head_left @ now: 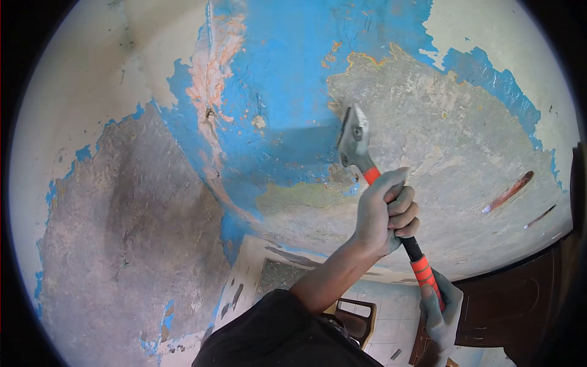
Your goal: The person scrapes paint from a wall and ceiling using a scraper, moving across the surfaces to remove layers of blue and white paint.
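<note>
A long-handled paint scraper (356,136) with a metal head and an orange-and-black handle slants up across the middle of the view. My left hand (388,208) is wrapped round its shaft just below the head. Lower down, my right hand (441,306) grips the orange end of the handle. The scraper head is over the wall (422,116), at the border between blue paint (287,79) and bare grey plaster. Whether the blade edge touches the surface is hard to tell.
Whitish paint (79,79) borders the blue on both sides. A cracked, pinkish corner seam (211,116) runs down the left. Below are a wooden chair (361,315), a tiled floor (386,306) and dark brown wooden furniture (507,300).
</note>
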A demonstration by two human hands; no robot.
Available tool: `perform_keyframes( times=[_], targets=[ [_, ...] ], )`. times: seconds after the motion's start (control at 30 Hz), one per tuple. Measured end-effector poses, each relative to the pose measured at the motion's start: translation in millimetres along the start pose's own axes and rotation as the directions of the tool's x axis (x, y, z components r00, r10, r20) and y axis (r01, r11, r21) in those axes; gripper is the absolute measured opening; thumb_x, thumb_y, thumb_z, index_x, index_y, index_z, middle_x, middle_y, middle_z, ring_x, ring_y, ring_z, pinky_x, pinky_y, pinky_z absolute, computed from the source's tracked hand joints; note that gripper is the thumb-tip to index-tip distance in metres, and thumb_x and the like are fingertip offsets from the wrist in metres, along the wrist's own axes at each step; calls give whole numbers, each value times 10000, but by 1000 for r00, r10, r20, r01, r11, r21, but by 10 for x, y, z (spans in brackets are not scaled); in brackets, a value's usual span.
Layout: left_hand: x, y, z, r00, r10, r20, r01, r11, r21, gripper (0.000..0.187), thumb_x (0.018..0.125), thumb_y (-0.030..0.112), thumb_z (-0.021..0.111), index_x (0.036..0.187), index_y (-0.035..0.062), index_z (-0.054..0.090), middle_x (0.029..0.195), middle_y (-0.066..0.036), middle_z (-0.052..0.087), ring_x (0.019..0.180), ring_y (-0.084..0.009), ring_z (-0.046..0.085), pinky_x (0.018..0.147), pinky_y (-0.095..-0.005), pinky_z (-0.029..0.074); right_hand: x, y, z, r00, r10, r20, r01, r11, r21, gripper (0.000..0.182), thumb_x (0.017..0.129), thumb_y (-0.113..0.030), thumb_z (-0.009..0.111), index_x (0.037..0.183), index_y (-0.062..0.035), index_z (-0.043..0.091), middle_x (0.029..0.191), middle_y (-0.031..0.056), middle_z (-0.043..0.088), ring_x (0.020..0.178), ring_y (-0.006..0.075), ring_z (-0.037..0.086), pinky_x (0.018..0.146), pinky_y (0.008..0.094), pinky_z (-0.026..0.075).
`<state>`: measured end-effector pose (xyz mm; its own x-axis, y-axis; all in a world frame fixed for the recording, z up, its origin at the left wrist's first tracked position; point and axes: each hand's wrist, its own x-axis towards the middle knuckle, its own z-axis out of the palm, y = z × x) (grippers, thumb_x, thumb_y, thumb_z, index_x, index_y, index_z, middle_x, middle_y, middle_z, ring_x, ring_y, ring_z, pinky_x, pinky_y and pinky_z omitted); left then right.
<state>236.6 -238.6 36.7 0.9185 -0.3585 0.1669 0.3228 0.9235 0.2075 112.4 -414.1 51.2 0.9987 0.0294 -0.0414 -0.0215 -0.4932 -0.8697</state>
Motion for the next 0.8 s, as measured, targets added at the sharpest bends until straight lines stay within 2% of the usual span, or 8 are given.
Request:
perform_keyframes(
  times=[0.1, 0.27, 0.4, 0.53, 0.67, 0.8],
  targets=[
    [26, -158, -26, 997, -36, -62, 36, 999, 1, 447, 975, 283, 439, 562, 221, 278, 449, 76, 189, 324, -59, 174, 313, -242, 179, -5, 26, -37, 999, 49, 4, -50, 997, 65, 400, 892, -242, 595, 1144, 67, 616, 527, -40, 465, 455, 20, 402, 428, 206, 291],
    [20, -41, 11, 993, 72, -96, -66, 996, 59, 439, 960, 284, 461, 570, 214, 273, 455, 68, 181, 330, -65, 190, 331, -247, 187, 71, -46, -66, 996, 72, 54, -75, 995, 72, 422, 893, -252, 596, 1162, 73, 608, 519, -47, 450, 451, 14, 396, 422, 206, 287],
    [20, -156, -31, 990, 7, -143, -7, 1000, 3, 431, 955, 269, 478, 581, 215, 270, 460, 76, 193, 326, -57, 177, 316, -240, 191, 33, -15, -119, 996, 59, 71, -63, 997, 52, 447, 904, -283, 586, 1172, 73, 603, 516, -47, 445, 450, 12, 395, 419, 204, 284],
    [24, -35, 3, 993, 86, -77, -85, 996, 14, 432, 950, 262, 493, 584, 213, 270, 468, 68, 200, 334, -62, 195, 323, -245, 193, 55, -140, -118, 996, 52, 70, -56, 997, 54, 462, 913, -283, 566, 1194, 83, 583, 514, -48, 441, 445, 10, 391, 416, 202, 285],
    [16, -149, 94, 994, -9, -113, 12, 999, 29, 424, 955, 263, 490, 594, 209, 274, 476, 82, 204, 335, -42, 206, 309, -228, 206, 3, -123, -124, 994, 76, 85, -84, 991, 102, 452, 927, -269, 551, 1206, 85, 571, 515, -51, 436, 441, 8, 388, 412, 199, 282],
    [3, 132, 83, 993, 112, -40, -104, 981, 166, 378, 939, 290, 505, 638, 190, 300, 499, 72, 213, 372, -62, 219, 350, -258, 223, 87, -139, -37, 988, 66, 137, -85, 986, 140, 427, 940, -263, 536, 1181, 88, 580, 515, -54, 427, 431, 8, 378, 400, 191, 270]
  ],
)
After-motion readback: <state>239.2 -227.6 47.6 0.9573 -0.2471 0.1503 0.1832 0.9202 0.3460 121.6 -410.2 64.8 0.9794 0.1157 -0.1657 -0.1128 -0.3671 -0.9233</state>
